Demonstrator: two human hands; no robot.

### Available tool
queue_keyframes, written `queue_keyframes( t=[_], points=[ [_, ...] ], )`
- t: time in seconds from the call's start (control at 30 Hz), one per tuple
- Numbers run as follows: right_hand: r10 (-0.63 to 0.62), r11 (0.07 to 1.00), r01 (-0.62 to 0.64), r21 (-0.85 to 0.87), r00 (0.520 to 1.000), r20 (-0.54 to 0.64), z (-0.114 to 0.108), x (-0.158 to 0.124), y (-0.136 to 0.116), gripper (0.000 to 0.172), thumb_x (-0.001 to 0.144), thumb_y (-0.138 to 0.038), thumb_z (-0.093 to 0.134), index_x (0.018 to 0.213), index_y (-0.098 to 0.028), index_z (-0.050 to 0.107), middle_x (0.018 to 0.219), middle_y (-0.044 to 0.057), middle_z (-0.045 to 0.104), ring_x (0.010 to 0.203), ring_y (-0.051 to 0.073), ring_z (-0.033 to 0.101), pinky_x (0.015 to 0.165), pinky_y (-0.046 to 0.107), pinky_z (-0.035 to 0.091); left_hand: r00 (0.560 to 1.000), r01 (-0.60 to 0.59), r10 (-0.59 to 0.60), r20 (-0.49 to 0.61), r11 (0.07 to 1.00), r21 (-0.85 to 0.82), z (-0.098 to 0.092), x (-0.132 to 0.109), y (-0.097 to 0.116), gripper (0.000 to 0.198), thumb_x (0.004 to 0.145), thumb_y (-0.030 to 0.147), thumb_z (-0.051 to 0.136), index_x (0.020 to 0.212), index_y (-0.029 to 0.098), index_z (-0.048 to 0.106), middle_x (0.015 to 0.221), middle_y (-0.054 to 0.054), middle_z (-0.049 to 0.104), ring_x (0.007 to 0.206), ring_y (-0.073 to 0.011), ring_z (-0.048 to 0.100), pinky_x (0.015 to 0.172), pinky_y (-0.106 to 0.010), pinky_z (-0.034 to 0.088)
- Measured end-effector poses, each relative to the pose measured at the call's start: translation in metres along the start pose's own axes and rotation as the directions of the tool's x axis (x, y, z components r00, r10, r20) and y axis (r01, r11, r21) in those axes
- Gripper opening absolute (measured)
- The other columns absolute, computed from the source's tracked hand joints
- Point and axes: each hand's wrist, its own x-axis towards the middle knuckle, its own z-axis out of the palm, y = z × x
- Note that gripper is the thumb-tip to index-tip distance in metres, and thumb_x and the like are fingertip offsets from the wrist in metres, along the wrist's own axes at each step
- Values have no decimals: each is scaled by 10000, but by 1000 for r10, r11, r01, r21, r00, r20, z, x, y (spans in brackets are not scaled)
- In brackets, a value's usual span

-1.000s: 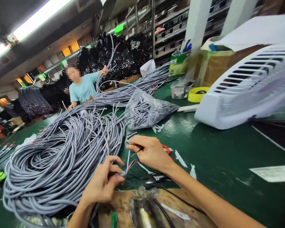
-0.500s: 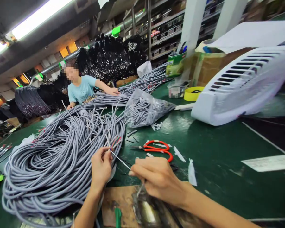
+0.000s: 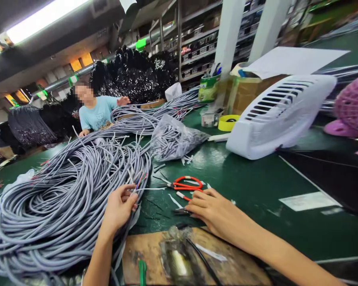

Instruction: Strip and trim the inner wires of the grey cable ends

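Note:
My left hand [image 3: 121,205] pinches the end of a grey cable, where thin red, green and blue wires [image 3: 141,180] fan out. A white strand [image 3: 152,188] sticks out to the right from there. My right hand [image 3: 207,206] lies palm down on the green table, fingers curled over a small dark-tipped tool [image 3: 181,211] whose other end is hidden beneath them. Just beyond those fingers rest red-handled scissors [image 3: 187,183]. A large coil of grey cables [image 3: 68,198] lies left of and behind my left hand.
A wooden board [image 3: 146,246] with a glossy block [image 3: 180,262] and a green-handled tool [image 3: 142,272] lies in front. Further back are a plastic bag of cable pieces [image 3: 174,139], yellow tape [image 3: 227,122] and a white slotted housing [image 3: 274,119]. A person [image 3: 97,111] sits across the table.
My right hand has let go of the white strand and moved right, down onto the dark-tipped tool. My left hand still holds the wires. The person opposite has raised one hand off the cables.

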Motion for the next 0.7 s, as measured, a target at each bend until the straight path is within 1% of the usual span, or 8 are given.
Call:
queue_keyframes(
  t=[0.07, 0.1, 0.2, 0.27, 0.37, 0.47, 0.53, 0.7],
  points=[
    [-13, 999, 10, -48, 998, -58, 4, 4, 0, 229, 759, -66, 449, 666, -179, 625, 672, 57, 657, 700, 214, 592, 689, 373, 443, 998, 15, -11, -69, 999, 52, -1, -1, -2, 291, 629, 225, 634, 890, 97, 646, 577, 15, 566, 476, -109, 545, 477, -220, 431],
    [-4, 999, 0, -41, 996, -92, 6, 8, -1, 242, 778, -68, 423, 684, -174, 619, 683, 65, 660, 711, 214, 602, 690, 362, 454, 994, 35, -29, -101, 998, 59, -1, -1, -3, 267, 618, 215, 638, 857, 96, 650, 573, 6, 577, 471, -117, 550, 476, -229, 436],
    [87, 994, -70, 83, 969, -232, 9, 25, -9, 270, 865, -120, 330, 823, -160, 594, 775, 87, 680, 729, 186, 637, 658, 292, 484, 988, 59, -57, -141, 998, 9, -2, -1, -2, 203, 633, 245, 618, 763, 91, 641, 530, -9, 580, 434, -120, 537, 458, -239, 433],
    [155, 981, -116, 154, 950, -272, 10, 39, -18, 295, 900, -161, 273, 857, -159, 565, 759, 81, 680, 666, 171, 647, 582, 262, 486, 991, 23, -26, -129, 999, -27, -3, -1, 1, 218, 649, 302, 601, 704, 93, 631, 512, -6, 563, 418, -103, 513, 451, -228, 420],
    [187, 978, -161, 135, 958, -215, 10, 60, -33, 329, 927, -255, 245, 798, -179, 539, 643, 41, 647, 530, 182, 625, 459, 277, 448, 996, -23, 12, -85, 992, -121, -7, -3, 7, 310, 645, 396, 606, 654, 86, 617, 499, 8, 520, 382, -61, 431, 399, -191, 348],
    [165, 986, -154, 65, 958, -235, 6, 74, -45, 384, 929, -377, 238, 789, -178, 535, 650, 42, 643, 518, 198, 625, 438, 290, 431, 999, -23, 15, -42, 977, -210, -8, -5, 10, 390, 641, 468, 614, 659, 79, 608, 485, 28, 473, 367, -34, 359, 363, -166, 265],
    [133, 991, -125, 47, 954, -268, 2, 80, -51, 430, 928, -418, 210, 810, -174, 543, 678, 47, 645, 525, 190, 626, 444, 281, 427, 1000, -17, 13, -22, 975, -223, -8, -6, 11, 414, 639, 496, 615, 651, 83, 595, 488, 31, 466, 365, -30, 347, 361, -163, 250],
    [43, 999, -46, 0, 940, -337, -2, 87, -60, 511, 938, -414, 143, 810, -170, 573, 703, 52, 645, 524, 163, 621, 444, 256, 396, 999, -19, 24, 25, 981, -193, -6, -7, 11, 429, 651, 528, 600, 545, 120, 523, 412, 48, 419, 341, -35, 328, 366, -178, 254]
  ],
)
